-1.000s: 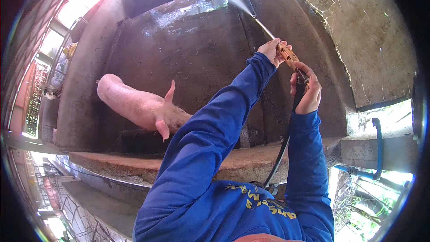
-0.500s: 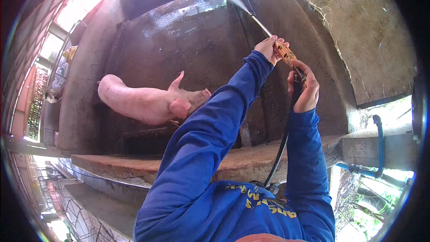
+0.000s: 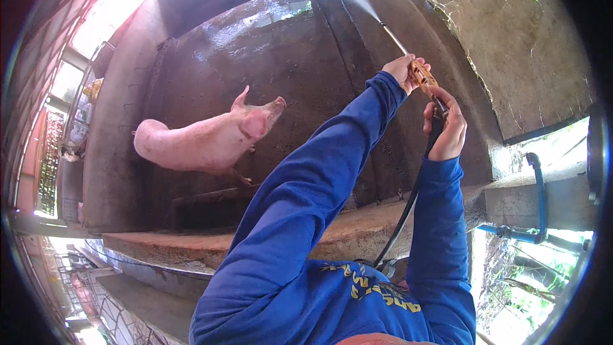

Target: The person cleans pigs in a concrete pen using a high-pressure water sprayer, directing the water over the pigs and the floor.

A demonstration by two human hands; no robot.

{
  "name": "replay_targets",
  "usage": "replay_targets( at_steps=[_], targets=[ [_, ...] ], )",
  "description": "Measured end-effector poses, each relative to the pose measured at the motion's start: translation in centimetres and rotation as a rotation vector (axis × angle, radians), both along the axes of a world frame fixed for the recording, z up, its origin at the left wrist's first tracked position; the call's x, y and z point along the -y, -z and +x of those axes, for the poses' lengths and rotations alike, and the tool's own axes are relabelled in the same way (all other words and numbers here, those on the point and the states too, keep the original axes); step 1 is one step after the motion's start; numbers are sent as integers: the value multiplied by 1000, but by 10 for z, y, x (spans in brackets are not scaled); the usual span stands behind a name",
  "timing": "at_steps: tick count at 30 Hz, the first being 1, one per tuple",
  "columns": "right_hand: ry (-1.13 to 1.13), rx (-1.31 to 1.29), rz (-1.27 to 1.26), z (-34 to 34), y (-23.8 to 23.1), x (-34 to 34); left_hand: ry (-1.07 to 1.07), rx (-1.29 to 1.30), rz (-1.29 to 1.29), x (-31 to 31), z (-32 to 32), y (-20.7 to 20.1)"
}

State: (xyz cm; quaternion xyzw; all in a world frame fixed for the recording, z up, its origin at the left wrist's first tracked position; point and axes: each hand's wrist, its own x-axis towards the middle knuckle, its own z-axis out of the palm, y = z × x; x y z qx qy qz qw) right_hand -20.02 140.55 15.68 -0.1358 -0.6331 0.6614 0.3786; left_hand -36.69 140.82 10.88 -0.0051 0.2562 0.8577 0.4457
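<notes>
I hold a pressure washer gun with an orange body and a thin metal lance pointing up and to the left. White spray fans out from its nozzle toward the far wall of the pen. My left hand is wrapped round the front of the orange part. Behind it, my right hand grips the rear handle; its trigger is hidden by the fingers. A black hose runs down from the handle past my waist. Left of my arms a pink pig stands with its head raised.
Concrete walls enclose the wet, dark pen floor. A low concrete ledge crosses in front of me. On the right, a blue pipe is fixed by a wall. Behind bars at lower left is another pig.
Both my hands and the washer gun have shifted slightly right and down, still spraying. The pig has lifted its head and turned its snout upward, away from my left sleeve.
</notes>
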Motion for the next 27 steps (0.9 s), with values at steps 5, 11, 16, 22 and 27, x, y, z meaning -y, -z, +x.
replay_targets(
  at_steps=[5, 11, 16, 22, 27],
  targets=[
    [41, -5, -37, 0, 4, -22, 37, -47, -35, -25, -1, 1],
    [-3, 2, -107, -13, -21, -78, 88, -71, -22, -79, -25, -10],
    [-29, 50, -132, -42, -53, -120, 96, -155, 55, -106, -49, -37],
    [-20, 88, -174, -61, -86, -159, 108, -272, 47, -74, -22, -41],
    [-63, 106, -184, -73, -111, -178, 450, -320, -156, 0, 72, 0]
  ],
)
